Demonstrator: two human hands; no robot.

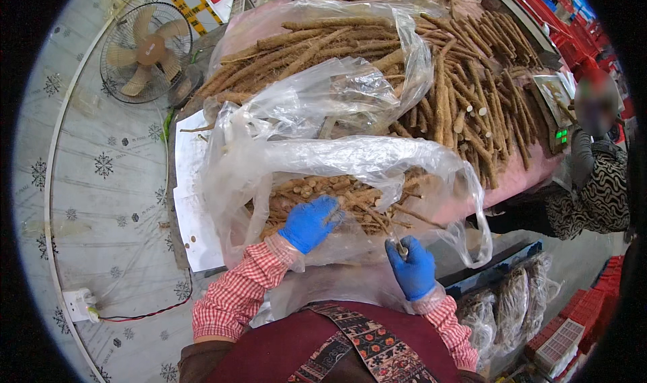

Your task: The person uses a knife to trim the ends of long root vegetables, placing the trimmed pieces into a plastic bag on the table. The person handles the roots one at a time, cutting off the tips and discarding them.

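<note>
My left hand point(310, 224), in a blue glove, is closed at the near edge of a pile of short brown root pieces point(306, 189). Its fingers curl round a brown root point(334, 216), partly covered by the glove. My right hand point(412, 270), also gloved in blue, is closed round a short slim tool point(402, 249), perhaps a small knife; its tip is hard to make out. Thin roots point(375, 214) lie between the two hands. A large clear plastic bag point(323, 155) drapes over and around the root pieces, its loose edge looping beyond my right hand.
Long brown roots point(310, 49) cover the pink-topped table point(492, 193), with shorter cut ones point(465, 113) to the right. A scale point(554, 103) and another person point(586, 187) are at the right. Paper sheets point(195, 214) and a fan point(149, 51) are left. Bagged bundles point(512, 302) stand below right.
</note>
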